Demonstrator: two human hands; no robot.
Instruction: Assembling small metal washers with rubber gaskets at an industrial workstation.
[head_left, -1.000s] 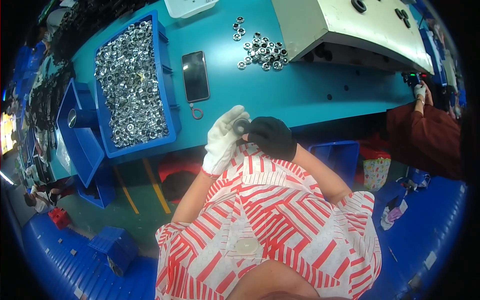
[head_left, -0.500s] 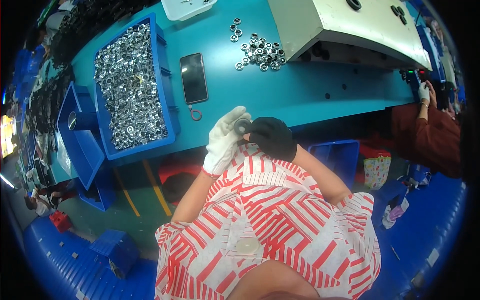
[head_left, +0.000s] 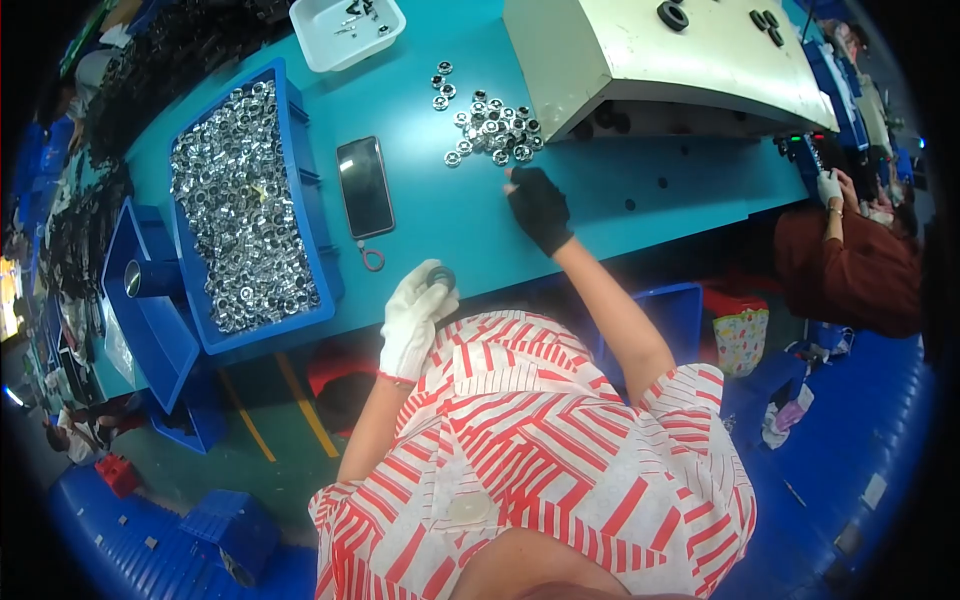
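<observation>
My left hand [head_left: 413,310], in a white glove, is closed around a dark round ring [head_left: 440,275] near the table's front edge. Farther forward and to the right, my right hand [head_left: 540,212] wears a black glove with bare fingertips. Its thumb and a finger are slightly apart, with nothing visible between them; the other fingers are curled. Just beyond those fingertips lies a loose cluster of shiny chrome round pieces with dark centres [head_left: 497,128].
A blue crate [head_left: 295,190] full of chrome pieces stands left of a phone [head_left: 366,187]. A white tray [head_left: 345,55] sits at the back. A cream metal housing [head_left: 690,70] covers the far right, dark rings [head_left: 673,15] on top. A co-worker's gloved hand [head_left: 829,188] shows at right.
My hands have parted. The right one has moved forward to the chrome cluster, while the left has drawn slightly back and left with the dark ring. The view has shifted a little.
</observation>
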